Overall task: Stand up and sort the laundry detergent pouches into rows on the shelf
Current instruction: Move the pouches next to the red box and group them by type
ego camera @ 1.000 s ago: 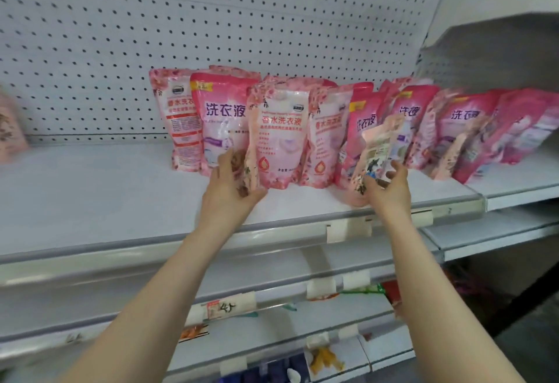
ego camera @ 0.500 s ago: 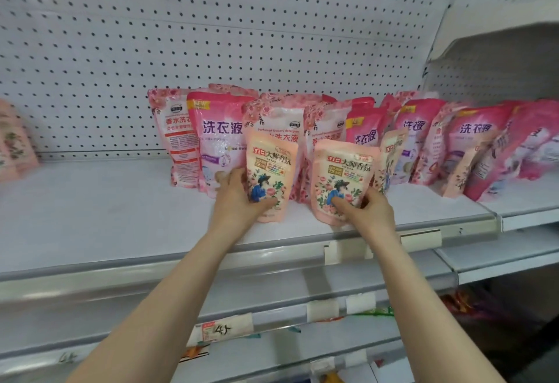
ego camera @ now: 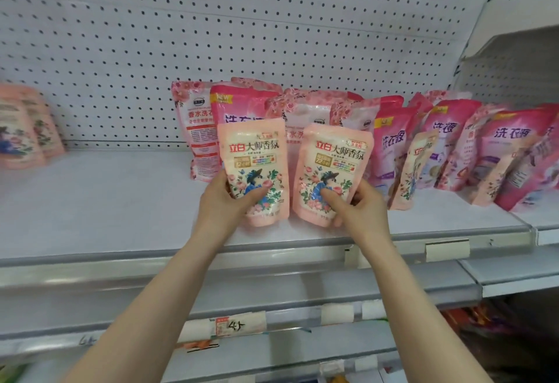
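We see a white shelf (ego camera: pixel 106 201) with a grey rail (ego camera: pixel 272 254) along its front. A crowd of pink pouches (ego camera: pixel 390 140) stands at its back, and those at the right lean. Blurred left pouches (ego camera: pixel 21 131) stand well apart from them. A slim pouch (ego camera: pixel 414 170) stands just before the pink ones. A front pair (ego camera: pixel 257 170) is upright, side by side. We cannot tell whether it touches the shelf.

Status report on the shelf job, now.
Grips: left hand holds left peach pouch, right hand holds right peach pouch. Both upright, side by side. Close behind, pink pouches crowd.
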Available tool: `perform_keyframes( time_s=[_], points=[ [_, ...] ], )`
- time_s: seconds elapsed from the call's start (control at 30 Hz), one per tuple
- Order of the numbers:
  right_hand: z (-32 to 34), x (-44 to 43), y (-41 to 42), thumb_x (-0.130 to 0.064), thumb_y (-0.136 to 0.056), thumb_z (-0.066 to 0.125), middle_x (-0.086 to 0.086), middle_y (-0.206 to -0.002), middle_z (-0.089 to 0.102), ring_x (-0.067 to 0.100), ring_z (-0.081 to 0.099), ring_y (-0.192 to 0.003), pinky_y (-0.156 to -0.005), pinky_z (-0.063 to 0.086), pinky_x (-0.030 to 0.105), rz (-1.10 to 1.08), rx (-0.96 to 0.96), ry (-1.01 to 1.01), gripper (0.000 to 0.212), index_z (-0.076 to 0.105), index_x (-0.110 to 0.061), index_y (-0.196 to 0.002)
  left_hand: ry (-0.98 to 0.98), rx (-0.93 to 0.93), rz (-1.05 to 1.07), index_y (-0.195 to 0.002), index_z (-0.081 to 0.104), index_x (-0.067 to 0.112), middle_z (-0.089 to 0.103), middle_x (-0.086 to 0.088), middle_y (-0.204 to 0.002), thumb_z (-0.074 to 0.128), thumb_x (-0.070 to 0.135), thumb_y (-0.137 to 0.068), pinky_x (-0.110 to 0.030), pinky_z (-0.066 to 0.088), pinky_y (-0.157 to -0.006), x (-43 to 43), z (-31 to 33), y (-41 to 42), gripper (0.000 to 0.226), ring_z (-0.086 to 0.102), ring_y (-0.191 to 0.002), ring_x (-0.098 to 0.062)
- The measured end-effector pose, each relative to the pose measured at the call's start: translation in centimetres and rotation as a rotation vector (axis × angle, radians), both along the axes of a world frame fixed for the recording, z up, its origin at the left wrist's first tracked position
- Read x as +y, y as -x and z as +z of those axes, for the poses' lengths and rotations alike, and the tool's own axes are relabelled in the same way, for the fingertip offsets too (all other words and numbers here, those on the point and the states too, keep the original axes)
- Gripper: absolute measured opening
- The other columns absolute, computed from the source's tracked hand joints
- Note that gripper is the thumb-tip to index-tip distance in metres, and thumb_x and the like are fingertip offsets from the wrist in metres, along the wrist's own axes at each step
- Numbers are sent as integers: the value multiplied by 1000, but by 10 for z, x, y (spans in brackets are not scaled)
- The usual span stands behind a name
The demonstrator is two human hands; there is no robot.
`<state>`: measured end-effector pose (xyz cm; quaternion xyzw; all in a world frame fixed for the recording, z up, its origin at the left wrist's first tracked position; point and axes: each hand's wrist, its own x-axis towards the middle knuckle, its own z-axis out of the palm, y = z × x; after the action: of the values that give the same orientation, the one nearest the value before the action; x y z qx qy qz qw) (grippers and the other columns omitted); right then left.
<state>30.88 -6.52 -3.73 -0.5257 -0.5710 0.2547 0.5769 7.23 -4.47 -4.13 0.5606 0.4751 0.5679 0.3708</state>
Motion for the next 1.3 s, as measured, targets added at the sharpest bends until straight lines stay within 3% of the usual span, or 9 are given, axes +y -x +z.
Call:
perform_keyframes(
  time_s=[0.23,0.4,0.63,0.77,0.9,1.07,1.2,1.3],
  points=[
    [12,17,71,-26,-90,69,-28,-92,72,-5,70,-86,-66,54,15,143,8,-47,15,65,-38,-97,18,-100,143,-104,61,27,75,11,-98,89,33,-63,-37,60,-78,-17,10,65,50,73,-87,-7],
    [18,33,137,-26,-91,67,-8,-106,75,14,73,-90,-81,59,41,238,3,-7,21,64,-24,-112,13,-131,212,-104,61,23,74,7,-101,87,23,-68,-38,60,-79,-17,19,131,45,73,-88,-10],
    [29,52,242,-18,-88,71,-11,-101,76,4,72,-89,-69,57,24,292,68,22,22,68,-23,-110,-7,-143,228,-109,61,25,74,11,-102,88,23,-65,-30,60,-73,-12,28,244,51,72,-91,-8],
    [34,64,303,-16,-89,70,-14,-95,76,7,73,-87,-65,57,26,332,63,54,19,67,-33,-97,-25,-168,254,-110,63,26,74,10,-106,86,18,-67,-33,59,-76,-11,27,307,50,72,-95,-10],
    [37,79,357,-13,-90,66,-18,-84,76,6,74,-78,-56,58,25,378,63,135,19,66,-31,-93,-29,-139,287,-114,62,24,74,12,-104,83,16,-71,-29,59,-72,-13,28,362,48,72,-93,-8],
    [39,96,422,-14,-87,68,-10,-91,75,12,74,-83,-63,62,34,408,-17,153,21,68,-34,-92,-35,-151,347,-106,63,28,75,17,-96,83,17,-70,-20,58,-62,-21,23,416,42,72,-87,-6],
    [36,115,469,-16,-85,70,-5,-101,76,15,72,-91,-77,61,42,422,-114,131,19,72,-28,-99,-30,-169,392,-109,64,26,75,9,-103,83,14,-71,-32,58,-75,-27,16,441,45,72,-93,-11],
    [31,132,502,-18,-85,71,-1,-102,76,16,71,-91,-80,59,44,408,-181,93,19,73,-24,-103,-15,-132,399,-114,64,24,75,8,-104,84,15,-70,-33,59,-76,-29,11,450,49,72,-94,-12]
  ],
)
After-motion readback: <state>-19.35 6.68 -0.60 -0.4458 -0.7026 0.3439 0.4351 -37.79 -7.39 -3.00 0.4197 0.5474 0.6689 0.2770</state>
